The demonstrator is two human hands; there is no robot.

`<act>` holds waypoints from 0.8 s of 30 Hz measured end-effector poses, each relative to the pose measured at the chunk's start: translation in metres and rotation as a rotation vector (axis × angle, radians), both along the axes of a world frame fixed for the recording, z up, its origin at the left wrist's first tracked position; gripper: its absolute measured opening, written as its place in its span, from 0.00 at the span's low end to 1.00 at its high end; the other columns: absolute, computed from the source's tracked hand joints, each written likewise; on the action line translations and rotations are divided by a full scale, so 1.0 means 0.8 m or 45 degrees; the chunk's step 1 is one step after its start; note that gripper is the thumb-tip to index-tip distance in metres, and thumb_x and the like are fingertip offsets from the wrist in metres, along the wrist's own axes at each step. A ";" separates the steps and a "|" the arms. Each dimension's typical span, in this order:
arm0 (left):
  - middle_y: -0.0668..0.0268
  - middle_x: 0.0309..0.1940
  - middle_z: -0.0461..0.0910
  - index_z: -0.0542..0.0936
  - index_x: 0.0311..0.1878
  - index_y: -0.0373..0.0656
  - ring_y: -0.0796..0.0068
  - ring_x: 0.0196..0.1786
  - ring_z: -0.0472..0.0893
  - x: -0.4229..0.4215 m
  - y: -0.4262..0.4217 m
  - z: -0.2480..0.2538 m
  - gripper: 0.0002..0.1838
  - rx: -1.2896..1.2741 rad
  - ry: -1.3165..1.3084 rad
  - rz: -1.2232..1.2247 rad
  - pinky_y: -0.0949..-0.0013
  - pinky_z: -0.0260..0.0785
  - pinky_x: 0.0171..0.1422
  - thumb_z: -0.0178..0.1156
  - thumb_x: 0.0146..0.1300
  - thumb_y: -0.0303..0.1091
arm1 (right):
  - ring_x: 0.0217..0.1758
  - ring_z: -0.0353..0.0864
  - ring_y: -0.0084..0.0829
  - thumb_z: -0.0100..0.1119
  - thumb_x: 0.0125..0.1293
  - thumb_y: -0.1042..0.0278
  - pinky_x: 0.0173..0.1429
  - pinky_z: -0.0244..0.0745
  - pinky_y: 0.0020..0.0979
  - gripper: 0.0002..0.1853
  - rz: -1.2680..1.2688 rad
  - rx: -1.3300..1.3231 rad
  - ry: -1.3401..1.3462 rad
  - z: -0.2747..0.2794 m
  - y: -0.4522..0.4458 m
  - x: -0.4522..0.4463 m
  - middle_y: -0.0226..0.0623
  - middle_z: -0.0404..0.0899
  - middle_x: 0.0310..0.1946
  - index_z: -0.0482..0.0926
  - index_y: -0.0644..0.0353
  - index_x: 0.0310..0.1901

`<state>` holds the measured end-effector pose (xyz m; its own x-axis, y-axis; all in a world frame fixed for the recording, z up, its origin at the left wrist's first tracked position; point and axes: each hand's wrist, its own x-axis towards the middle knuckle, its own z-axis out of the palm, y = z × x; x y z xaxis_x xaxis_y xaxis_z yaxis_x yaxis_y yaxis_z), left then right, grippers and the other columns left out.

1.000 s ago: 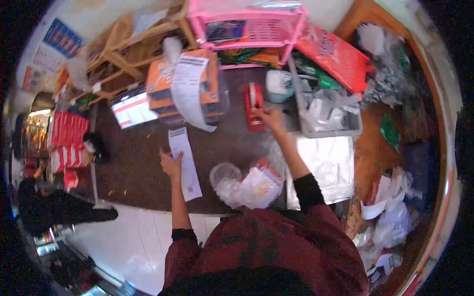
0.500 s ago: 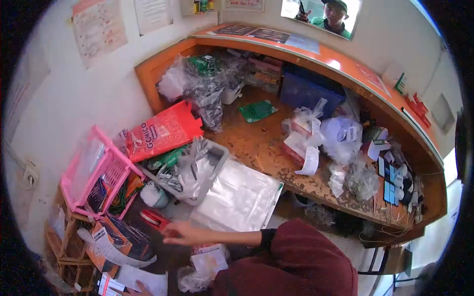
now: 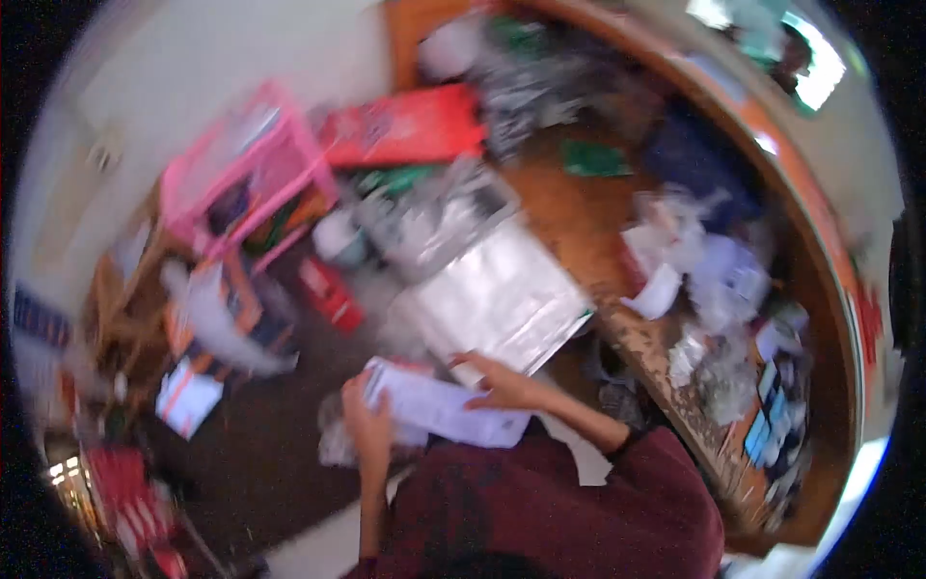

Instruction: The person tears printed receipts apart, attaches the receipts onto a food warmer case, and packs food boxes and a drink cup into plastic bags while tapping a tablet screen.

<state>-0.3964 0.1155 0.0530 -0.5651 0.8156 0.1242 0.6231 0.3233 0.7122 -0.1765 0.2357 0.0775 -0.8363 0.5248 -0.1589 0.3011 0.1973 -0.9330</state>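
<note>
My left hand is closed on the left end of a long white printed paper slip, which stretches across in front of my body. By the slip's right half is my right hand, its fingers apart; motion blur hides whether it touches the paper. Beneath the slip, a clear plastic-wrapped package shows partly at the left. Just beyond my hands lies a stack of silvery plastic bags. A red object shaped like a stapler rests on the dark table to the left.
A grey bin with plastic bags stands behind the stack. Left of it are a pink basket, a red bag and a lit phone-like screen. Wrapped parcels and blue-screened devices lie on the wooden counter.
My view has swung left and down. The left hand has lifted the paper slip from the table at the lower left. My right hand has moved right, over to the slip.
</note>
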 end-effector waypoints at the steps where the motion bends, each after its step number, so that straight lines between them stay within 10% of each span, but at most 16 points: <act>1: 0.57 0.49 0.70 0.74 0.50 0.44 0.55 0.54 0.66 0.002 -0.010 -0.006 0.21 -0.162 0.150 -0.078 0.55 0.56 0.62 0.62 0.51 0.34 | 0.60 0.65 0.39 0.66 0.50 0.67 0.57 0.67 0.33 0.36 -0.030 0.004 -0.084 -0.010 -0.001 0.005 0.45 0.62 0.59 0.60 0.59 0.60; 6: 0.56 0.52 0.66 0.73 0.52 0.41 0.55 0.56 0.63 0.024 -0.034 -0.009 0.23 -0.088 0.370 -0.003 0.54 0.54 0.61 0.61 0.53 0.38 | 0.43 0.77 0.40 0.59 0.57 0.71 0.48 0.71 0.32 0.13 -0.263 0.420 0.009 0.006 0.024 -0.050 0.42 0.78 0.38 0.75 0.65 0.43; 8: 0.58 0.51 0.67 0.73 0.52 0.42 0.58 0.54 0.67 0.025 -0.036 -0.013 0.22 -0.238 0.413 -0.165 0.54 0.55 0.61 0.61 0.53 0.38 | 0.27 0.79 0.21 0.56 0.58 0.78 0.36 0.73 0.24 0.06 -0.201 0.155 0.264 0.009 0.034 -0.094 0.38 0.79 0.27 0.77 0.69 0.37; 13: 0.59 0.54 0.67 0.70 0.56 0.45 0.61 0.57 0.67 0.046 -0.047 -0.006 0.26 -0.374 0.541 -0.131 0.52 0.55 0.63 0.60 0.53 0.39 | 0.27 0.80 0.30 0.60 0.56 0.71 0.33 0.73 0.29 0.21 0.458 0.099 -0.076 -0.014 0.039 -0.188 0.42 0.79 0.28 0.69 0.66 0.51; 16: 0.58 0.58 0.63 0.70 0.56 0.45 0.60 0.57 0.66 0.044 -0.049 -0.024 0.26 -0.357 0.625 -0.171 0.52 0.56 0.62 0.60 0.53 0.40 | 0.31 0.80 0.41 0.66 0.53 0.63 0.35 0.73 0.37 0.31 0.450 0.531 -0.131 -0.116 0.039 -0.212 0.45 0.79 0.31 0.64 0.65 0.55; 24: 0.53 0.62 0.61 0.70 0.54 0.43 0.56 0.54 0.68 0.025 -0.040 -0.016 0.27 -0.433 0.631 -0.196 0.54 0.59 0.58 0.61 0.50 0.41 | 0.40 0.79 0.48 0.67 0.37 0.34 0.38 0.75 0.43 0.53 0.402 0.601 -0.874 -0.073 0.085 -0.167 0.55 0.77 0.33 0.59 0.72 0.55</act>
